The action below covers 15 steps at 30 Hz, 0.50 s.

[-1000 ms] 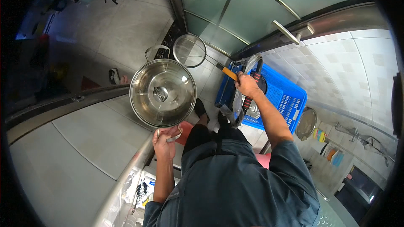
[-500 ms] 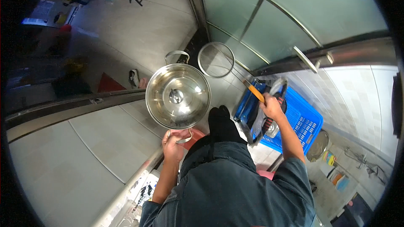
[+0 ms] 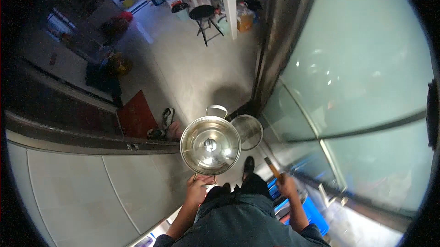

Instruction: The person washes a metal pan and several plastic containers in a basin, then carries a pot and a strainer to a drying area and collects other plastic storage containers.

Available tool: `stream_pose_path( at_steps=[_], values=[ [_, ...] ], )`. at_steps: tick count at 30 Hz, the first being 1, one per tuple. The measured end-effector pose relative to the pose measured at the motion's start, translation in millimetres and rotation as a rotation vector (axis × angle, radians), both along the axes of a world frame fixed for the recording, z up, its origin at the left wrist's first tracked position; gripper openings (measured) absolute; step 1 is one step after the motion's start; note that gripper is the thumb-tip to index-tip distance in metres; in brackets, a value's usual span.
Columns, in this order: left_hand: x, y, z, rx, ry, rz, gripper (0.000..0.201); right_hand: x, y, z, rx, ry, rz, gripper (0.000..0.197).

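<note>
A shiny steel two-handled pot (image 3: 211, 160) with a small knob at its middle is held out in front of me. My left hand (image 3: 196, 193) is closed around its near loop handle; the far handle points away from me. My right hand (image 3: 287, 185) grips the wooden handle of a round mesh strainer (image 3: 247, 131). The mesh end lies just right of the pot, its rim close to the pot's rim. Whether the two touch I cannot tell.
A doorway with a dark metal frame (image 3: 279, 41) lies ahead. A frosted glass door (image 3: 357, 63) stands at right, above a blue crate (image 3: 316, 215). Beyond are a black stool (image 3: 201, 13), a white table (image 3: 231, 15), a red mat (image 3: 137, 116) and shoes (image 3: 168, 116).
My view has swung toward the doorway, showing more of the room beyond. The pot and strainer stay in my hands; the blue crate has slipped toward the lower edge.
</note>
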<state>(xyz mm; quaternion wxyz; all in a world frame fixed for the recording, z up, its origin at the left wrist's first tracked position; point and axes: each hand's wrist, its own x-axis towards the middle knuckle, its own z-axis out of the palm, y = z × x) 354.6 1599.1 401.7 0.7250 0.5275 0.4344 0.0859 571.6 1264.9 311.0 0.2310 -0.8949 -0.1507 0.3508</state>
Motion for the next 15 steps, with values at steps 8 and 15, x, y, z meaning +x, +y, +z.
stream_pose_path(
  at_steps=[8, 15],
  values=[
    [116, 55, -2, -0.319, -0.444, 0.381, 0.020, 104, 104, 25, 0.169, 0.022, 0.103, 0.036],
    [213, 160, 5, -0.280, -0.527, 0.462, 0.030, 176, 194, 36, 0.181, -0.034, 0.129, 0.038]
  ],
)
